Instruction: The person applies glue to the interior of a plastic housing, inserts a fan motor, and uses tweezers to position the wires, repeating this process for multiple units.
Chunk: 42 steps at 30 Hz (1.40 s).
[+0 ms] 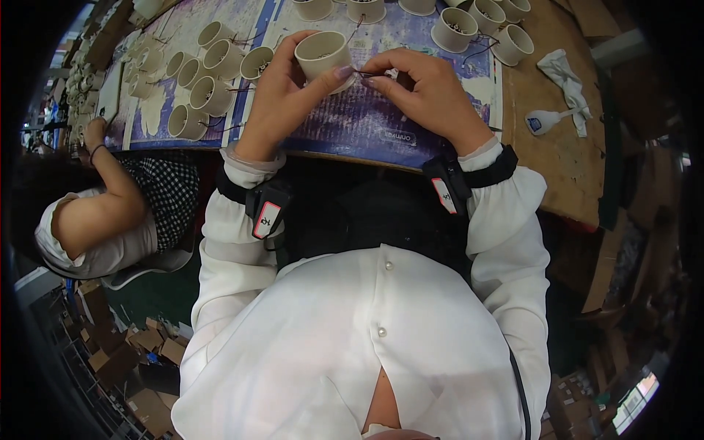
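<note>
A cream-white round cup (323,53) with something small inside stands tilted a little above the blue printed table cover (330,125). My left hand (282,95) is wrapped round its left side, the thumb pressed along the near wall. Thin dark wires (361,72) come out at the cup's right side. Beside it, my right hand (429,88) pinches these wires between thumb and forefinger. Their ends are hidden by the fingers. Just behind my left hand sits another cup (257,64) holding small pieces.
Several similar cups with wires (210,97) lie tipped on the left; more cups (455,31) stand at the far right. A white squeeze bottle (541,122) with a long spout and a crumpled white cloth (565,79) lie on the right. A co-worker (121,191) sits at left.
</note>
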Motion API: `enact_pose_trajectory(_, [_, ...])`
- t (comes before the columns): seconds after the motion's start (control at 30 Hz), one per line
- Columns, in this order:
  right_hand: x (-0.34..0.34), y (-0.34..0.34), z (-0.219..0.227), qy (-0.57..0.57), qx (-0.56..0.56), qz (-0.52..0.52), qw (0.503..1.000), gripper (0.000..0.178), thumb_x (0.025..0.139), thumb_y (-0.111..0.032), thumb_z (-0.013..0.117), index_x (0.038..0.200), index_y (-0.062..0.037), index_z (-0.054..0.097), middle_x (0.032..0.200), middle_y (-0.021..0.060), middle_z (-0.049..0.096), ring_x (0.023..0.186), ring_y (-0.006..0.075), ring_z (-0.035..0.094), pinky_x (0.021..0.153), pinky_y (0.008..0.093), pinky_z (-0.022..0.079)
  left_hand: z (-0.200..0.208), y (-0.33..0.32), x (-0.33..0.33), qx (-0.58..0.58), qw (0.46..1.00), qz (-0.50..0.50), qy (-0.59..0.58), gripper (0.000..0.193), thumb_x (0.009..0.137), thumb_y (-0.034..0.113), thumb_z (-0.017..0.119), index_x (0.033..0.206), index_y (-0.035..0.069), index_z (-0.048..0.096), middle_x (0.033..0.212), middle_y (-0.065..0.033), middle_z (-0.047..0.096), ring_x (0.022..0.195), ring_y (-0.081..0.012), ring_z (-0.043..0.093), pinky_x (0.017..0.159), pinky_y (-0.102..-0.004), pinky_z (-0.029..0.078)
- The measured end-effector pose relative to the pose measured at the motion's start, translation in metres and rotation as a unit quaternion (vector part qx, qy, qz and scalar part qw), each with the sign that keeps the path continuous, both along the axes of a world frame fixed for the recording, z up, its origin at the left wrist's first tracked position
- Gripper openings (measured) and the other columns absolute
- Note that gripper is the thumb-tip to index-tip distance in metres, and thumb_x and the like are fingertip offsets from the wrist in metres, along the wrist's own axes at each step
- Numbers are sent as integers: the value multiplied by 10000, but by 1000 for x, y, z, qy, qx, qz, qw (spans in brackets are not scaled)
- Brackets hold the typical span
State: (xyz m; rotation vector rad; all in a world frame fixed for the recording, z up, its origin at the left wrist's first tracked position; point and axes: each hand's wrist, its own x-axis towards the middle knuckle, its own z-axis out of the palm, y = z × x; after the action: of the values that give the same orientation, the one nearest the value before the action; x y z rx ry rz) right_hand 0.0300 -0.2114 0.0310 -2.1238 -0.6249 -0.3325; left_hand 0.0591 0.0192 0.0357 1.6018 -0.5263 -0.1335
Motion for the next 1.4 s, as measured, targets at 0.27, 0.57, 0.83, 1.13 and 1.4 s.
enact_pose_trajectory(0.27, [2, -1, 1, 154, 67, -22, 986, 192, 976, -124, 671, 1146, -36, 692, 912, 23, 719, 764, 88, 674, 675, 238, 532, 5, -4, 3, 53, 999, -12, -8, 559, 1009, 250, 651, 1425, -32, 405, 1286, -142, 607, 1139, -181, 616, 951, -302, 511])
enact_pose_trajectory(0.57, [3, -13, 5, 221, 179, 1, 959, 185, 1009, -142, 634, 1160, -38, 659, 894, 15, 700, 745, 80, 662, 649, 212, 521, -25, 27, 13, 96, 988, 104, -60, 536, 1049, 282, 574, 1443, -37, 398, 1331, -174, 608, 1130, -202, 634, 946, -316, 512])
enact_pose_trajectory(0.83, [7, -26, 8, 336, 291, 115, 888, 203, 1025, -187, 619, 1149, -27, 635, 942, 18, 667, 797, 72, 638, 669, 216, 498, 19, -13, -7, -42, 958, -18, 282, 608, 1077, 502, 416, 1448, 22, 447, 1281, -140, 641, 1148, -215, 652, 858, -307, 559])
enact_pose_trajectory(1.13, [7, -22, 11, 372, 265, 132, 880, 164, 1016, -167, 633, 1119, -41, 654, 912, 2, 663, 806, 73, 634, 699, 217, 509, 1, -10, 8, -121, 934, -133, 308, 607, 1048, 492, 504, 1433, 24, 470, 1238, -125, 642, 1140, -204, 648, 894, -319, 558])
enact_pose_trajectory(1.4, [0, -11, -3, 87, -21, 58, 994, 148, 924, -87, 706, 1067, -53, 713, 937, 56, 725, 804, 178, 688, 709, 280, 536, 8, 4, -9, 101, 990, -94, -22, 605, 850, 45, 776, 1384, 14, 496, 1311, -86, 601, 1217, -178, 585, 1061, -308, 457])
